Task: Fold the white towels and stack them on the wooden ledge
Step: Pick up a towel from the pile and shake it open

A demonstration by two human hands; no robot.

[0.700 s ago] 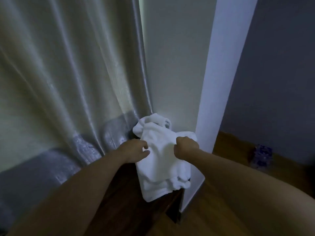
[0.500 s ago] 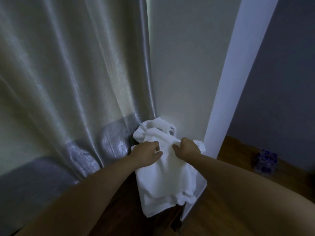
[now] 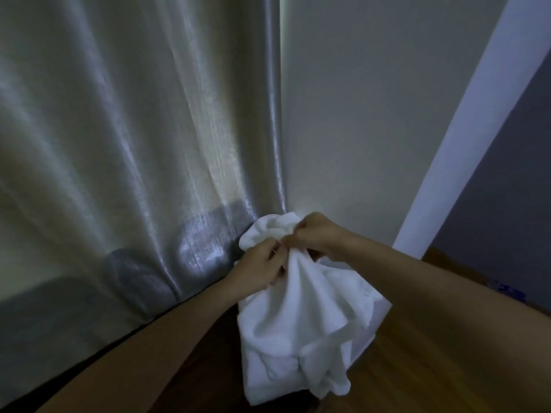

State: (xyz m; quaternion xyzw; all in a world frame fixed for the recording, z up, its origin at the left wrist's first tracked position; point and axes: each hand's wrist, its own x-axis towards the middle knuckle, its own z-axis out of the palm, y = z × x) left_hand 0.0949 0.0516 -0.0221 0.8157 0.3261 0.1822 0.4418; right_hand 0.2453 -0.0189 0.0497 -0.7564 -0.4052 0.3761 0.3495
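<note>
The fingers [image 3: 275, 254] of the left hand [image 3: 258, 268] are curled and pinch a gathered fold of the white towel [image 3: 301, 323] at its upper edge. At about two o'clock from them, almost touching, the fingers [image 3: 293, 236] of the right hand [image 3: 316, 234] are likewise curled, gripping the same bunched edge. Both hands meet over the towel's top, thumbs toward each other, so the cloth is drawn into a tight neck between them.

Above the hands, toward eleven o'clock, a rumpled lump of towel puffs out against the corner. Below them, toward six o'clock, the rest of the towel hangs in loose, uneven folds, its lower hem ragged and drooping past the edge of the dark wooden ledge [image 3: 208, 368]. Whether the hanging part rests on the ledge or only passes in front of it cannot be told.

Both bare forearms run from the lower corners of the view up to the hands. At nine to twelve o'clock hangs a pale, shiny curtain [image 3: 134, 144] with a darker grey band along its bottom. At one o'clock stands a plain wall [image 3: 372, 114], edged by a white door frame [image 3: 465, 129]. At four o'clock lies a wooden floor [image 3: 417, 368].
</note>
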